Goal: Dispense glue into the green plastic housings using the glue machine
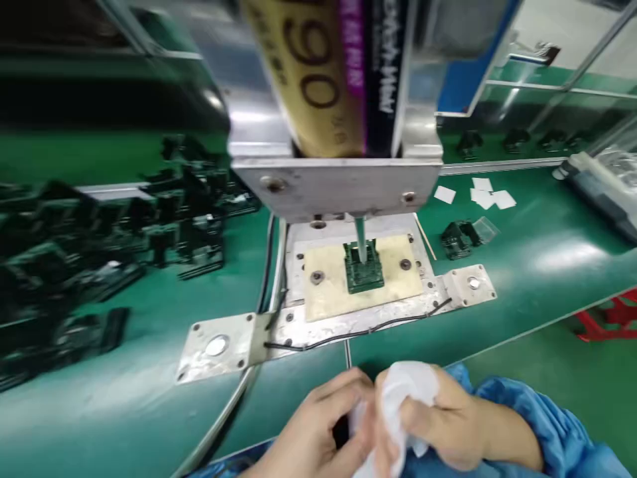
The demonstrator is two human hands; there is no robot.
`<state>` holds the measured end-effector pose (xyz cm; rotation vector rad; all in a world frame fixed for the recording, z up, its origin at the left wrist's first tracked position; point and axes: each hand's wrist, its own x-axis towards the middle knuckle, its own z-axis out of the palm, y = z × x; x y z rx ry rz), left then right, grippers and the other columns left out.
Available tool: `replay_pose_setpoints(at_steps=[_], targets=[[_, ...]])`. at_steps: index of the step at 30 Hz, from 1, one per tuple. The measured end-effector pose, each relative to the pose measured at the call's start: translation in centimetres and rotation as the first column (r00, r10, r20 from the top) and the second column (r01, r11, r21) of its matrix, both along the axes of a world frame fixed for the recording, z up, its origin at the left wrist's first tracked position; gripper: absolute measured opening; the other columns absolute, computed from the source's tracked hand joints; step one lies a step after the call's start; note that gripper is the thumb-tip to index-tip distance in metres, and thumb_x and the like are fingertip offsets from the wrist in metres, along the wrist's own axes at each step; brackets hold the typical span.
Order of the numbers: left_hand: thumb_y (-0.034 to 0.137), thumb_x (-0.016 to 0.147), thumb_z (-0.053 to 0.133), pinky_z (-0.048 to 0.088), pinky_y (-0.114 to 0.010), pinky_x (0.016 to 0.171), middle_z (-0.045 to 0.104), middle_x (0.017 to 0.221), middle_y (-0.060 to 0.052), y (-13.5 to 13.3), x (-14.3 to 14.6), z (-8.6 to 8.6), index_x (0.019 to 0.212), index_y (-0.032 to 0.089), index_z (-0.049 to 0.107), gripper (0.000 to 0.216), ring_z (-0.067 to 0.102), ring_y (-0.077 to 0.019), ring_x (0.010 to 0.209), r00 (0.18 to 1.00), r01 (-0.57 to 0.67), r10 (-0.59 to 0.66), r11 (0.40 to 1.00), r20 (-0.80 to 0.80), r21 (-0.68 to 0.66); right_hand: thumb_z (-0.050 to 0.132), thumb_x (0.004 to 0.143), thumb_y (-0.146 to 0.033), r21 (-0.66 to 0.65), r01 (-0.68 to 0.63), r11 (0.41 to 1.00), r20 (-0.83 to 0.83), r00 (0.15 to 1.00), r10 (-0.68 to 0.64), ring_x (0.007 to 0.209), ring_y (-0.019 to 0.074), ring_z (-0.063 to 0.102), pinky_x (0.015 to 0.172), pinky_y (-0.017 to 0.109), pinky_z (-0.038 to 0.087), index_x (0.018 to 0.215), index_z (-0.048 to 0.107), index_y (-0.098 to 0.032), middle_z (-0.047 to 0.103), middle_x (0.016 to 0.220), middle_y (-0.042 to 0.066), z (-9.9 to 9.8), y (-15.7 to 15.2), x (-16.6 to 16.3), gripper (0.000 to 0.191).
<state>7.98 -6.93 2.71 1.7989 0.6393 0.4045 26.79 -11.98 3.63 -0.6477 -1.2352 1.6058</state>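
Note:
At the bottom edge, in front of the bench, my right hand (pixel 448 418) is closed round a crumpled white cloth (pixel 411 385). My left hand (pixel 323 418) meets it with its fingers pinched; a pale bit shows between them, but blur hides what it is. Beyond both hands stands a press-like machine with a metal head (pixel 338 189). Its thin nozzle (pixel 361 242) reaches down to a dark moulded part (pixel 365 272) on a cream plate (pixel 328 302). Neither hand touches the machine.
Flat metal button plates (pixel 196 365) flank the fixture, with cables alongside. Many dark moulded parts (pixel 164 219) crowd the left. On the right lie white paper squares (pixel 482 197), a thin wooden stick (pixel 424 237) and another dark part (pixel 456 240). A red stool (pixel 610 318) stands beyond the bench edge.

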Motion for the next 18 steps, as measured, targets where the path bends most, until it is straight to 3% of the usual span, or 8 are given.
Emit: replay_pose_setpoints(at_steps=[2,3,5,7,9,11,14,18], targets=[[0.018,0.095,0.057,0.056,-0.022,0.074,0.067,0.091,-0.005,0.8,-0.2,1.5,0.097,0.022,0.066,0.010,0.067,-0.0162,0.084,0.994,-0.100,0.105,0.970,-0.010,0.220,0.042,0.108,-0.058,-0.153,0.048,0.987,0.000,0.999,-0.048,0.053,0.0141,0.048,0.057,0.024,0.045,0.075,0.058,-0.020,0.052,0.059,-0.001,0.6,-0.9,2.1,0.053],[0.015,0.094,0.058,0.056,-0.022,0.080,0.067,0.096,-0.004,1.6,-0.3,2.3,0.103,0.023,0.064,0.014,0.067,-0.0164,0.090,0.981,-0.182,0.196,0.924,-0.009,0.337,0.045,0.107,-0.059,-0.175,0.106,0.979,0.053,0.994,-0.098,0.051,0.0133,0.043,0.055,0.024,0.043,0.075,0.057,-0.020,0.047,0.058,-0.002,0.8,-1.3,3.1,0.051],[0.018,0.093,0.060,0.055,-0.027,0.089,0.065,0.106,-0.005,3.5,-0.3,3.7,0.111,0.024,0.060,0.019,0.065,-0.0184,0.100,0.930,-0.319,0.367,0.796,0.009,0.514,0.055,0.104,-0.058,-0.126,0.261,0.957,0.216,0.949,-0.230,0.055,0.0136,0.041,0.057,0.024,0.043,0.078,0.056,-0.020,0.045,0.065,-0.002,0.9,-2.1,5.0,0.046],[0.030,0.091,0.066,0.055,-0.035,0.095,0.062,0.120,-0.008,6.1,0.0,4.5,0.122,0.023,0.055,0.033,0.063,-0.0230,0.107,0.893,-0.368,0.449,0.750,-0.016,0.549,0.065,0.100,-0.051,-0.004,0.461,0.887,0.361,0.828,-0.429,0.066,0.0158,0.048,0.064,0.025,0.046,0.088,0.060,-0.020,0.050,0.077,0.001,0.5,-2.7,6.5,0.034],[0.049,0.081,0.077,0.053,-0.045,0.102,0.055,0.137,-0.012,8.7,0.7,4.7,0.135,0.023,0.048,0.066,0.060,-0.0305,0.118,0.887,-0.350,0.447,0.817,-0.119,0.457,0.067,0.101,-0.039,0.076,0.596,0.799,0.430,0.703,-0.566,0.072,0.0168,0.053,0.066,0.024,0.047,0.102,0.064,-0.022,0.054,0.084,0.002,-0.1,-3.2,7.5,0.018],[0.058,0.067,0.085,0.048,-0.053,0.109,0.049,0.147,-0.014,11.0,1.7,4.3,0.141,0.023,0.044,0.091,0.053,-0.0366,0.129,0.901,-0.285,0.362,0.909,-0.239,0.305,0.061,0.104,-0.033,0.115,0.632,0.766,0.454,0.653,-0.607,0.066,0.0159,0.054,0.065,0.024,0.047,0.107,0.066,-0.023,0.056,0.076,0.001,-0.7,-3.6,8.0,0.012],[0.057,0.069,0.082,0.046,-0.053,0.110,0.056,0.139,-0.013,12.9,3.1,3.6,0.135,0.021,0.051,0.081,0.055,-0.0353,0.127,0.931,-0.212,0.238,0.970,-0.276,0.122,0.054,0.107,-0.035,0.120,0.635,0.763,0.508,0.621,-0.597,0.051,0.0133,0.047,0.058,0.023,0.046,0.094,0.069,-0.021,0.048,0.057,-0.003,-1.2,-4.0,8.4,0.024],[0.050,0.072,0.081,0.049,-0.045,0.107,0.064,0.126,-0.012,13.1,3.9,4.1,0.122,0.018,0.060,0.062,0.062,-0.0297,0.116,0.957,-0.231,0.227,0.973,-0.180,-0.001,0.063,0.101,-0.044,0.126,0.772,0.623,0.569,0.458,-0.683,0.049,0.0122,0.045,0.043,0.022,0.036,0.073,0.065,-0.020,0.051,0.062,0.000,-1.3,-4.6,8.9,0.037]])
